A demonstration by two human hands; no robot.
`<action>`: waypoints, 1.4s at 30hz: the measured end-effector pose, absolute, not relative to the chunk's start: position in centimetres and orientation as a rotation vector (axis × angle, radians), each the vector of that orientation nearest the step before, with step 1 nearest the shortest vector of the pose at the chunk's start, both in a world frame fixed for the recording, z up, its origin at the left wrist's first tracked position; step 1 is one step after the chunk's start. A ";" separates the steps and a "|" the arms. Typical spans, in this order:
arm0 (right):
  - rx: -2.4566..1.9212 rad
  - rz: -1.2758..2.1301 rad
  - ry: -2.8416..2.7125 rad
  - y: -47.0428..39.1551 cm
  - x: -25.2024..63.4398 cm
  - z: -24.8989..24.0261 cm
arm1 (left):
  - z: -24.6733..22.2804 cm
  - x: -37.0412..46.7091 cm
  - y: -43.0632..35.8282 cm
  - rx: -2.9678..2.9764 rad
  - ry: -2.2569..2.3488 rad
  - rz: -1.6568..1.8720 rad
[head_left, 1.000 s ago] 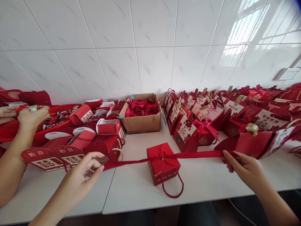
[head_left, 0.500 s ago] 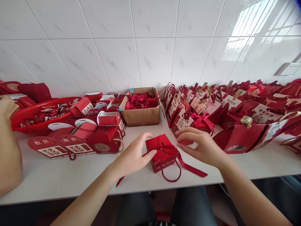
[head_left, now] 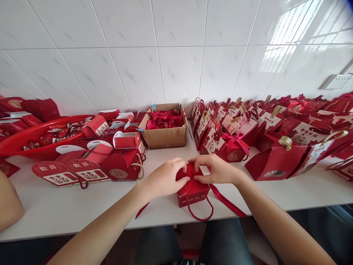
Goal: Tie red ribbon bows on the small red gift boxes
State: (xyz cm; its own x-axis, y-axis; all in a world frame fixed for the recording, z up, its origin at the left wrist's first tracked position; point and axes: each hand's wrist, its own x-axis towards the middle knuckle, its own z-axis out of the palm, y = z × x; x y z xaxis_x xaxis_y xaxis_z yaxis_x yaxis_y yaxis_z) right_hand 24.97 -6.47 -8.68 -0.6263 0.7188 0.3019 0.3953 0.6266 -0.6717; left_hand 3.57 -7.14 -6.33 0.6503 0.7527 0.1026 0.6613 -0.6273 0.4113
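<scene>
A small red gift box sits near the table's front edge, its twisted cord handle hanging toward me. Across its top runs a dark red ribbon, with one tail trailing to the right and another tip showing at the left. My left hand is over the box's left side, thumb and fingers closed on the ribbon at the top. From the right, my right hand pinches the ribbon beside it. The fingers partly hide the ribbon's middle and the lid.
Behind the box stands a cardboard carton of red ribbons. Rows of red gift bags fill the right. At left are open red boxes and a red basin of wrapped sweets. Another person's arm enters at the left edge.
Both my hands have come together over the box and closed on the ribbon. The box has shifted slightly right and toward me. The other person's arm has drawn back toward the lower left.
</scene>
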 end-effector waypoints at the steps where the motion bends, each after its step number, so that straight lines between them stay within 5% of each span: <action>1: -0.871 0.747 -2.304 -6.6 24.9 -8.6 | -6.2 3.7 -7.2 2.579 1.125 0.332; 13: -1.082 0.450 -2.476 -7.4 23.7 -7.7 | -6.1 4.0 -7.7 2.791 1.086 0.164; 42: -1.183 0.319 -2.571 -7.5 22.6 -7.7 | -6.9 3.7 -6.7 2.853 1.042 0.200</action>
